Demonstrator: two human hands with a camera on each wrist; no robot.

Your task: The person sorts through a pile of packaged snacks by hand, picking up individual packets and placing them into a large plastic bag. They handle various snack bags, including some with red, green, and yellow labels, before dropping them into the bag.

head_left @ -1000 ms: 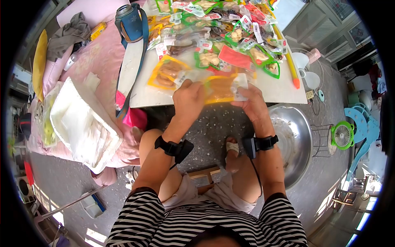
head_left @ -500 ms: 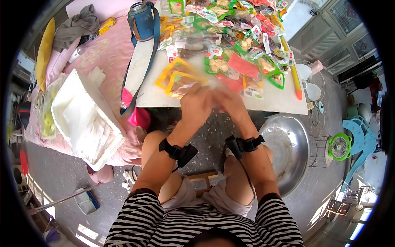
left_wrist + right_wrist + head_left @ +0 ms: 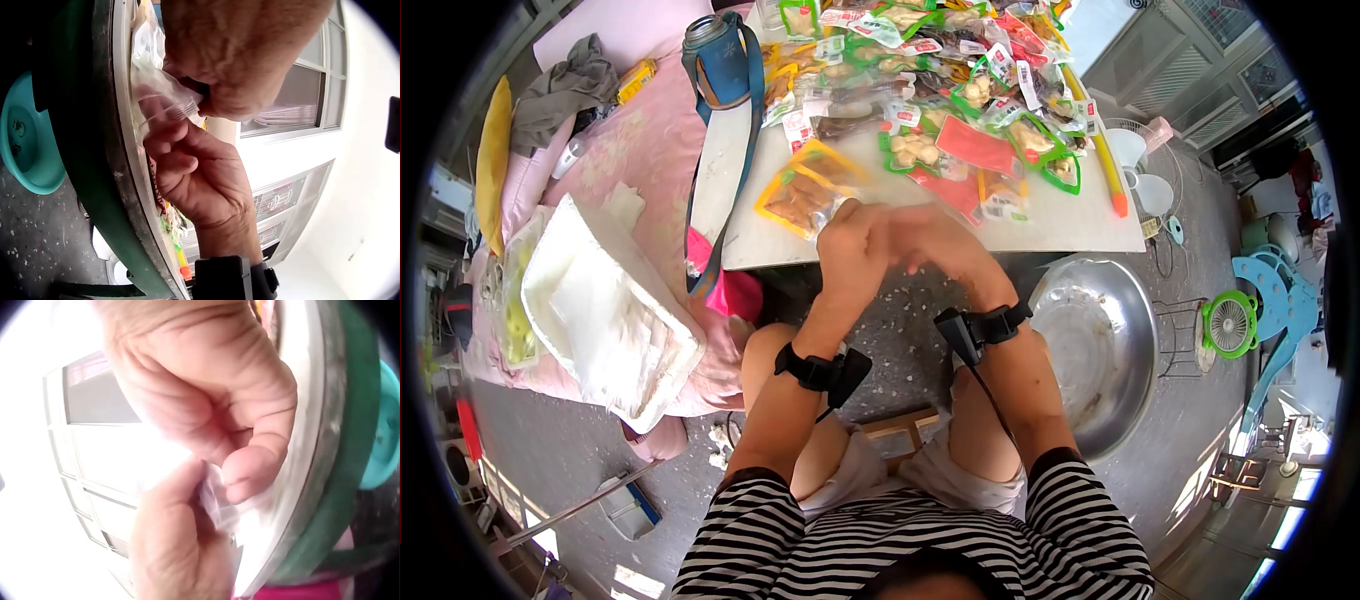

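In the head view, my left hand [image 3: 848, 250] and right hand [image 3: 948, 245] meet at the table's [image 3: 1080, 232] near edge. A clear plastic piece [image 3: 164, 94] with a ridged end lies between them in the left wrist view. My left hand [image 3: 178, 540] pinches this plastic [image 3: 219, 503] in the right wrist view. Thumb and curled fingers of my right hand [image 3: 200, 172] pinch its lower end. Yellow-edged packets [image 3: 800, 195] of brown food lie just left of my hands, and another yellow-edged packet [image 3: 1003, 195] lies to the right, beside red packets [image 3: 978, 146].
Many food packets [image 3: 915, 150] cover the table's far part. A blue bottle [image 3: 718, 65] with a strap stands at the left, and a yellow stick [image 3: 1106, 165] lies along the right edge. A metal basin [image 3: 1100, 350] sits on the floor; a white foam box [image 3: 605, 310] rests on the bed.
A second ago my hands were apart, with a yellow-edged packet stretched between them. That packet is out of them now, and my right hand has moved left to meet my left hand.
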